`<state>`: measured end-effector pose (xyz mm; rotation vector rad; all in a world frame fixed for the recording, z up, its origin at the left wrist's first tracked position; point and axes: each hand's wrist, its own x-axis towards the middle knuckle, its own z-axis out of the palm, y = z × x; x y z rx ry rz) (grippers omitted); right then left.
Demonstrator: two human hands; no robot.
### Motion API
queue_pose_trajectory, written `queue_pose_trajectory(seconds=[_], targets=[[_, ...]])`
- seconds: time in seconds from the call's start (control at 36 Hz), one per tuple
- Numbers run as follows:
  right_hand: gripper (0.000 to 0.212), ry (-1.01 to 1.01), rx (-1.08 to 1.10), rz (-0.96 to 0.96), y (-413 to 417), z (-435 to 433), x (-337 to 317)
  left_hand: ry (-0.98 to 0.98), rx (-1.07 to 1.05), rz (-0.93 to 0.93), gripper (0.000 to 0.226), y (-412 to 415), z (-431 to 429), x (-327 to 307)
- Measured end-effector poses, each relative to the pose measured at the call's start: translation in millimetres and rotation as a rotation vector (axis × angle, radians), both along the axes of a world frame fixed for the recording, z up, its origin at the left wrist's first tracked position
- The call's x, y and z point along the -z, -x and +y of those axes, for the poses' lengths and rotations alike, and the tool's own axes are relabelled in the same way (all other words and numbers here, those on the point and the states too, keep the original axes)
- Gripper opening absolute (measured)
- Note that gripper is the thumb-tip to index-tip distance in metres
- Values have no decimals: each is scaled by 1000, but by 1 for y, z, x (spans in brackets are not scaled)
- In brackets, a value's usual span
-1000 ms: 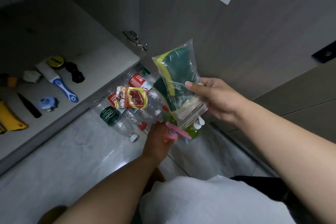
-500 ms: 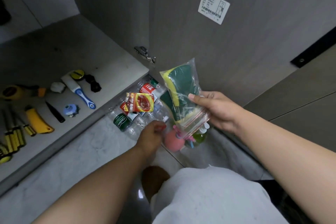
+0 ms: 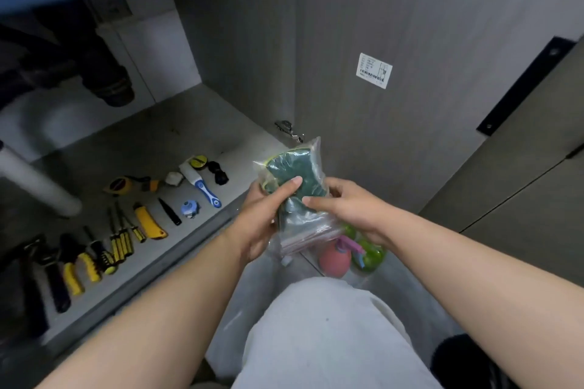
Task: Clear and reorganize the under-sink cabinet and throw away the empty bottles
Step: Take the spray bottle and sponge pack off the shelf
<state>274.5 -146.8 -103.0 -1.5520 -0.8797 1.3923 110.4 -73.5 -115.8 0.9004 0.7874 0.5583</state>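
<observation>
A clear zip bag of green and yellow scouring sponges is held up in front of the open cabinet door. My left hand grips the bag from the left, thumb across its front. My right hand holds it from the right, fingers pinching the plastic. Beneath the bag on the floor lie a pink spray bottle and a green bottle. The empty plastic bottles seen earlier are hidden behind my hands and the bag.
On the cabinet floor tools lie in a row: pliers, screwdrivers, a yellow utility knife, a blue-handled brush, a tape measure. A white pipe and a dark drain trap stand at the left.
My left hand rose from the bottles on the floor and took hold of the sponge bag beside my right hand. The view tilted up, showing more of the cabinet.
</observation>
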Motion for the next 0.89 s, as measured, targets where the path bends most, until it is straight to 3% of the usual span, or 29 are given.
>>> queue_pose_trajectory(seconds=[0.14,0.19,0.28,0.36,0.44,0.61,0.69,0.81,0.89], targets=[[74,35,-19,187,3,5,-16,8,4,3,48,13,3,-17],[80,39,-35,215,9,6,-20,-10,16,1,52,17,5,-21],[74,2,-7,206,16,4,-19,-35,83,19,54,24,9,-24],[61,-8,56,214,15,-4,-15,-99,224,156,60,29,13,-24],[49,37,80,246,2,-26,-9,-129,375,291,52,30,14,-24],[52,184,230,291,-37,-100,18,-227,426,491,69,30,17,-19],[51,251,397,334,-44,-133,39,-285,384,590,51,28,18,-13],[65,338,643,415,-39,-161,79,-354,372,660,28,22,16,-4],[70,418,806,431,-29,-168,107,-407,388,689,26,21,16,-2]])
